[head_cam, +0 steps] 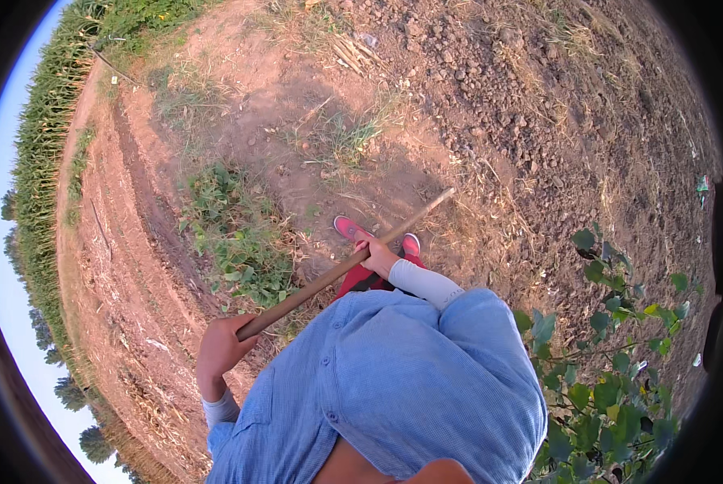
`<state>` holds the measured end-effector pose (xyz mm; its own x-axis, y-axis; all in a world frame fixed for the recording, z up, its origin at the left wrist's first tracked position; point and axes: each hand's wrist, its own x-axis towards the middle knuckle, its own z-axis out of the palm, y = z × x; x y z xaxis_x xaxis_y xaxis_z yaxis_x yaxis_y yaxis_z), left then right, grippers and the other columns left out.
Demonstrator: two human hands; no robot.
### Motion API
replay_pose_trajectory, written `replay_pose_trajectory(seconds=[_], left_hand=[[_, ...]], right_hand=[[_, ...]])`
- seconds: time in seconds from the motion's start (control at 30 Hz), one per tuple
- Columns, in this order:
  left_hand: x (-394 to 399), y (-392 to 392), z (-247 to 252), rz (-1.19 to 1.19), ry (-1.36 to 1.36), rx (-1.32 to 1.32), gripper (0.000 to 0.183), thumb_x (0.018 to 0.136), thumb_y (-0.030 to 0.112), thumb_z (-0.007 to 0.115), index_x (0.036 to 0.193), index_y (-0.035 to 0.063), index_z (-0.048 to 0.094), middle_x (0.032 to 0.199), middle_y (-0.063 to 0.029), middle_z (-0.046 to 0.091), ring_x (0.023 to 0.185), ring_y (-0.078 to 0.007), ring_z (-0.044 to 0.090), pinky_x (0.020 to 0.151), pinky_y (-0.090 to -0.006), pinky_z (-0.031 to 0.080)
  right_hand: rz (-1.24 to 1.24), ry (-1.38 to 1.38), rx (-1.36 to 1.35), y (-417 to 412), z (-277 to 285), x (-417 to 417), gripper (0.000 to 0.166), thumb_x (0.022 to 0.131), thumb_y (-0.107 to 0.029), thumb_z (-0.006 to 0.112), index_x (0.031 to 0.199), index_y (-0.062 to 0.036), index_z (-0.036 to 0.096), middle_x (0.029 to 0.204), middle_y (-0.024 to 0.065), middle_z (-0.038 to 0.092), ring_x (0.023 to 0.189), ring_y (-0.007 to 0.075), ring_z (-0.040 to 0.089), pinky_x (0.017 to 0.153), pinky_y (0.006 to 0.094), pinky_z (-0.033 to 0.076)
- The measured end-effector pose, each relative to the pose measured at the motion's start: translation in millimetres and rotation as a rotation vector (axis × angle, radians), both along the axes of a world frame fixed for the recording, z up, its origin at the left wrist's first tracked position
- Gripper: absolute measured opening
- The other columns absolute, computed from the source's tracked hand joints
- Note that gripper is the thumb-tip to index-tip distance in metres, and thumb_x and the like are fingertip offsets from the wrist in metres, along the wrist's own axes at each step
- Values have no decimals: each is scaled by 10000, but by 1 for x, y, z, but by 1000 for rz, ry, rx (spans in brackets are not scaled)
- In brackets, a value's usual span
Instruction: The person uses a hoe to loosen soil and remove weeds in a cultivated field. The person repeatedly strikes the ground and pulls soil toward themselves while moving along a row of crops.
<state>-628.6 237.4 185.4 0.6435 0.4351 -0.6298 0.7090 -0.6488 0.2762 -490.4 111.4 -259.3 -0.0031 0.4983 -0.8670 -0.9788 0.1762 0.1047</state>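
Observation:
A long wooden pole [313, 287] slants across the front of my body, from lower left to upper right. My left hand [225, 348] is closed around its lower left end. Further along the shaft, my right hand [376, 255] grips it in front of my legs, with a pale sleeve on the forearm. The pole's far end extends past my right shoe [411, 244] over the soil; no tool head shows on it. My left shoe [350, 227], red like the other, stands on the dirt just beyond the pole.
Leafy green plants [246, 260] grow ahead to the left. Dry stalks [355, 53] lie further off, beside cloddy tilled soil [482, 78]. A leafy shrub [609, 387] stands close on my right. Furrows [137, 175] and a tall crop row [41, 163] are on the left.

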Motion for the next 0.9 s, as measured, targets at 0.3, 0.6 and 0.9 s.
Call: replay_pose_trajectory(seconds=[0.3,0.6,0.9], left_hand=[[26,-11,-79,-80,-157,-112,295,685,171,666,962,85,610,762,-139,602,668,-322,576,583,-368,443],[44,-43,-105,-46,-129,-236,221,727,238,633,875,81,588,762,-158,596,711,-355,572,604,-409,442],[34,13,-23,-167,-82,-16,286,655,152,669,934,119,617,714,-134,593,635,-319,571,547,-384,434]], right_hand=[[-141,-253,-277,-59,-34,66,199,787,-137,450,616,-37,428,584,132,475,581,278,485,547,416,448],[158,-926,-316,-122,-37,57,215,788,-160,416,649,-16,495,635,130,528,614,238,518,612,356,468],[-105,-312,125,-47,-17,28,61,787,-89,451,814,-38,433,829,136,551,726,267,532,720,385,454]])
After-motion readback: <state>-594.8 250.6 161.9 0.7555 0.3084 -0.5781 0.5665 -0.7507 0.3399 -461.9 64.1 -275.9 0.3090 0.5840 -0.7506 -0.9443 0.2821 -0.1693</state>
